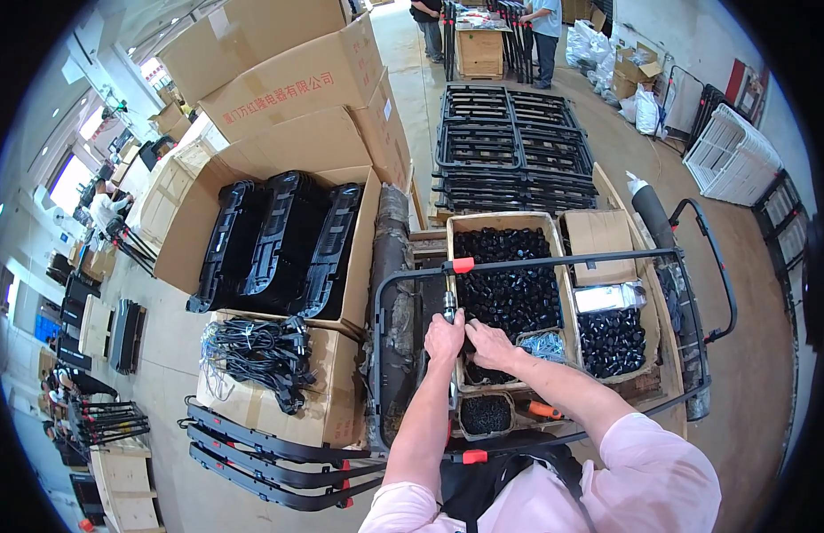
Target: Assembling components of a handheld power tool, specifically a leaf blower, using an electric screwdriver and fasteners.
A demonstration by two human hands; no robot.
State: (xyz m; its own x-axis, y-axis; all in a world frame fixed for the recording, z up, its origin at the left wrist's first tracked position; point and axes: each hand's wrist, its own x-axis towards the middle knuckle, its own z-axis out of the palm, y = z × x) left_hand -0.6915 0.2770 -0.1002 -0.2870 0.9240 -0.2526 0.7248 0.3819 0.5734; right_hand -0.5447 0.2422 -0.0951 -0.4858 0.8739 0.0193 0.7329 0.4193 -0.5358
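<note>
My left hand [444, 338] is wrapped round a slim silver-and-black tool [448, 307] that looks like an inline screwdriver. Its upper end points away from me, close to a red clip [463, 265] on the far bar of a black tubular frame [563, 260]. This frame lies across the bench over the parts boxes. Just right of the left hand is my right hand [490, 346], its fingers curled in; what they hold, if anything, is hidden. Under it a large box [557, 224] holds black plastic caps [505, 280]. Silver screws [543, 346] sit beside the right wrist.
A small tub of dark screws [486, 415] and an orange-handled tool [545, 409] lie near me. More black caps [612, 342] fill a box at right. At left stand a carton [363, 231] of black plastic housings and bundled cables [261, 351]. Frames [518, 142] are stacked beyond.
</note>
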